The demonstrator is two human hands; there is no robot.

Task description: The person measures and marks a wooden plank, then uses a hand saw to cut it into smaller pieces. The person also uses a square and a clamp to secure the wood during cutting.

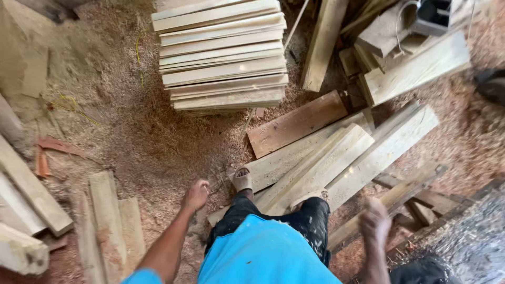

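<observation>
I look down my own body in a blue shirt (pixel 263 255) and dark paint-flecked trousers (pixel 310 218). My left hand (pixel 196 194) hangs over the sawdust floor, fingers loosely curled, holding nothing. My right hand (pixel 374 220) is blurred, lowered beside my right leg, and holds nothing that I can see. My feet in pale sandals (pixel 242 179) stand on long pale planks (pixel 336 158) lying slantwise on the floor. A neat stack of pale boards (pixel 223 55) lies ahead of me.
Sawdust (pixel 137 137) covers the floor. Short rough planks (pixel 108 226) lie at lower left, thicker offcuts (pixel 26 194) at the left edge. More boards and beams (pixel 415 66) pile up at the upper right. A reddish board (pixel 297 123) lies beside the long planks.
</observation>
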